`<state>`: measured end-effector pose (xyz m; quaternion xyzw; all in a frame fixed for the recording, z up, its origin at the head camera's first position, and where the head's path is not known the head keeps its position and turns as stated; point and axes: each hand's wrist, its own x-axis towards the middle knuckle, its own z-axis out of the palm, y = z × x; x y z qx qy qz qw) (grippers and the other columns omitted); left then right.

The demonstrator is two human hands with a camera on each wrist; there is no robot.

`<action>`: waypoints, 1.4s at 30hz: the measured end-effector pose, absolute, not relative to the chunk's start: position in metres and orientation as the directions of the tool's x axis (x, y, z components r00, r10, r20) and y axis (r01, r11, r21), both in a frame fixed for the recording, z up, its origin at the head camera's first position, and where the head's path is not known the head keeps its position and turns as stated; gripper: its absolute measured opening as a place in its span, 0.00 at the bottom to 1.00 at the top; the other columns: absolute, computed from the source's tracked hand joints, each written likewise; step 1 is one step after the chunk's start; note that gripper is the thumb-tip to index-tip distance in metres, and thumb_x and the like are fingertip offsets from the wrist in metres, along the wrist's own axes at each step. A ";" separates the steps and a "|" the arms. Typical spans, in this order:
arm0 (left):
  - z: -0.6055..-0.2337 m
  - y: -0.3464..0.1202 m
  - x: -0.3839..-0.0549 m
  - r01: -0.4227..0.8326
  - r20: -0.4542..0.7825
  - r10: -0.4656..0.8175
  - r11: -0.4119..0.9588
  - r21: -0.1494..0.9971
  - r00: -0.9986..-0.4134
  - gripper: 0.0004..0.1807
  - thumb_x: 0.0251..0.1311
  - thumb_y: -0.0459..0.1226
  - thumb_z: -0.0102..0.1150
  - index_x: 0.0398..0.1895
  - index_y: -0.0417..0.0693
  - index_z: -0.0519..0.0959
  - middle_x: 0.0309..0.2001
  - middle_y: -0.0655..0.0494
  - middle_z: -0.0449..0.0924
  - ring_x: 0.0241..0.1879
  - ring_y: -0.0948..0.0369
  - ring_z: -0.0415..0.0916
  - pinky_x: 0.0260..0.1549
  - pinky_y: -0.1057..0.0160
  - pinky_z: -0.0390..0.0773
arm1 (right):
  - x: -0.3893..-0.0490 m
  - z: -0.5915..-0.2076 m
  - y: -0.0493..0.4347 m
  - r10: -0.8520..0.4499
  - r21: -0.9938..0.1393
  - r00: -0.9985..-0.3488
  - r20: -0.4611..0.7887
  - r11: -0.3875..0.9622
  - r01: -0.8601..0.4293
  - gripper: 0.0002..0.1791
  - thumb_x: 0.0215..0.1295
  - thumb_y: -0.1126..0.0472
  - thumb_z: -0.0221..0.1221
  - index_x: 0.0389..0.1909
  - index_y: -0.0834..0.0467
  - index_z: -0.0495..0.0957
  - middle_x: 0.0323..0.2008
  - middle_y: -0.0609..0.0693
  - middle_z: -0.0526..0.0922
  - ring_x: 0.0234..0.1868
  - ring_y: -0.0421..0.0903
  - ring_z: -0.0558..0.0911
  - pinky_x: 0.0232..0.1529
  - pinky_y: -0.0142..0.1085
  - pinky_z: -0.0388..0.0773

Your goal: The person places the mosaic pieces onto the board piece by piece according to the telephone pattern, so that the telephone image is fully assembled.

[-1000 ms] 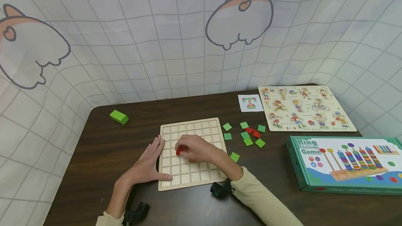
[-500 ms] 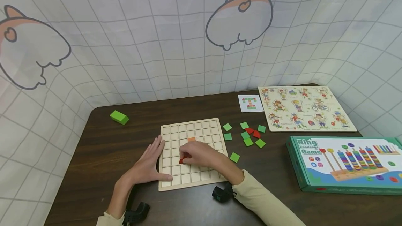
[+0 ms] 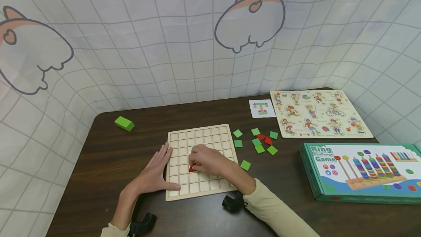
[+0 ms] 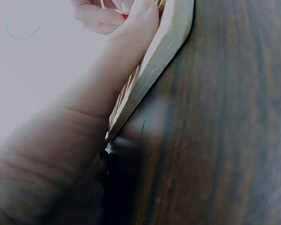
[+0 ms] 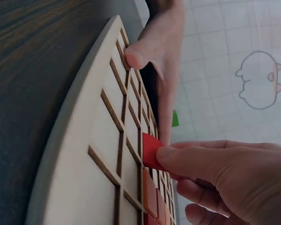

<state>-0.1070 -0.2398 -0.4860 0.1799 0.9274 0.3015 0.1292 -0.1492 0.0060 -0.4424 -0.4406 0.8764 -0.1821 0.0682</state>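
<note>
A wooden grid board (image 3: 180,189) lies on the dark table. On its left edge rests my left hand (image 3: 152,173), fingers straight along the side and thumb over the near-left cells. Over the board's middle, my right hand (image 3: 210,162) pinches a red tile (image 5: 151,151) between thumb and fingers. The right wrist view shows this tile tilted, its lower edge at the grid cells. Beside it, orange tiles (image 5: 150,192) and part of another red one sit in the board. From the head camera, the right hand hides most of these.
Several green tiles (image 3: 260,149) and red tiles (image 3: 268,140) lie right of the board. Behind them are a pattern card (image 3: 262,108) and a picture puzzle (image 3: 315,114). A game box (image 3: 358,173) stands at right, a green block (image 3: 124,123) at back left.
My right hand has shifted slightly toward me and to the right with the red tile, which is now lower on the grid. The left hand has stayed in place.
</note>
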 end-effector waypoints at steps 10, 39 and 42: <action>-0.486 -0.239 -0.107 0.253 -0.132 0.408 0.756 0.604 -0.904 0.71 0.41 0.62 0.72 0.78 0.42 0.38 0.79 0.46 0.27 0.78 0.46 0.28 0.72 0.39 0.39 | -0.144 -0.435 0.022 -0.777 -0.276 -0.612 0.148 0.562 -0.780 0.08 0.66 0.58 0.61 0.44 0.51 0.85 0.38 0.45 0.79 0.39 0.40 0.73 0.36 0.28 0.73; -0.487 -0.239 -0.109 0.249 -0.129 0.407 0.750 0.613 -0.904 0.71 0.40 0.63 0.72 0.78 0.42 0.39 0.79 0.46 0.27 0.78 0.46 0.29 0.72 0.39 0.39 | -0.168 -0.438 0.190 -0.449 -0.321 -0.891 0.062 0.837 -0.444 0.30 0.58 0.56 0.68 0.59 0.63 0.74 0.53 0.61 0.78 0.48 0.56 0.78 0.44 0.49 0.79; -0.487 -0.240 -0.109 0.247 -0.132 0.405 0.750 0.613 -0.905 0.71 0.40 0.62 0.72 0.78 0.42 0.39 0.79 0.46 0.27 0.78 0.46 0.29 0.72 0.40 0.39 | -0.169 -0.436 0.193 -0.432 -0.261 -0.901 0.040 0.866 -0.427 0.31 0.58 0.56 0.68 0.60 0.63 0.73 0.54 0.62 0.78 0.49 0.58 0.78 0.44 0.50 0.80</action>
